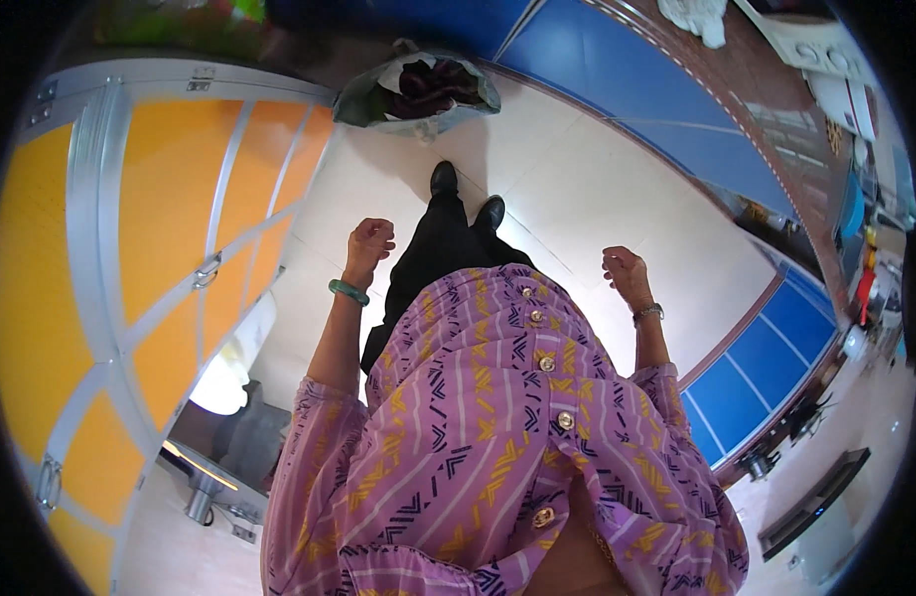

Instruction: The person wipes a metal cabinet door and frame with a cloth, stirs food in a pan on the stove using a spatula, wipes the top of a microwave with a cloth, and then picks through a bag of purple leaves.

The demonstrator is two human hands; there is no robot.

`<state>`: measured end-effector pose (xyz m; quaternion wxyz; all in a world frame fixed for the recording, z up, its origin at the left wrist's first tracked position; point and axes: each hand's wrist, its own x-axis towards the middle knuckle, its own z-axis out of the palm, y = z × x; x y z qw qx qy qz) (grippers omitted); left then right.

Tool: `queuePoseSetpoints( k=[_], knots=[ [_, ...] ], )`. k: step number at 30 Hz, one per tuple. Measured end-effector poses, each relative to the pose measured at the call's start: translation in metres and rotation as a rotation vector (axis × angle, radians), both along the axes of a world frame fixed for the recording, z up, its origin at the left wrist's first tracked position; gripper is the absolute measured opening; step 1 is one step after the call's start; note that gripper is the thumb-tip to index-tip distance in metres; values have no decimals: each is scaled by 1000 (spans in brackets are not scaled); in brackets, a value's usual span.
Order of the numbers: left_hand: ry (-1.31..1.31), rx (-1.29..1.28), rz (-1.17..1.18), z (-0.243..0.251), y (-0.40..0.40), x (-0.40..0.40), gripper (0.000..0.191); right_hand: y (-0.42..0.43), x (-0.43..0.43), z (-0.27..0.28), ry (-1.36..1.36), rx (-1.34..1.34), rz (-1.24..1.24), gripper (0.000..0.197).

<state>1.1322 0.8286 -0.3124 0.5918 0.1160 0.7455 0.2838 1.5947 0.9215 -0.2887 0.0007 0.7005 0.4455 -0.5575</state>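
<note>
My left hand (370, 246) hangs beside my black trousers, a green bangle on its wrist. Its fingers are loosely bent and hold nothing. On the other side, over the pale tiled floor (569, 194), is my right hand (627, 274), with a metal-banded watch (649, 312) at the wrist. It too is empty, its fingers half curled. Beyond my black shoes (444, 179) a pale, open bag (428, 127) stands on the floor. Dark purple contents (435, 86) show in its mouth; I cannot tell what they are. Neither hand touches the bag.
Orange cupboard doors (178, 186) with metal frames rise on the left. Blue cabinets (621, 89) run along the far and right sides under a brown countertop (785, 112). On that counter are a white appliance (837, 100) and a blue round item (851, 205).
</note>
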Motion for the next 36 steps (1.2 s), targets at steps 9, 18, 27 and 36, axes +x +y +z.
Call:
queuePoseSetpoints(
  k=[9, 18, 27, 36],
  knots=[
    [61, 29, -127, 16, -28, 72, 22, -140, 78, -34, 118, -109, -194, 21],
    [30, 22, -111, 4, -33, 78, 22, -138, 95, -43, 132, -188, -346, 24],
    [86, 21, -301, -16, -12, 43, 22, -148, 92, -47, 105, -178, -668, 29],
    [421, 150, -853, -60, 91, -52, 23, -131, -65, -105, 129, -283, -757, 26]
  ],
)
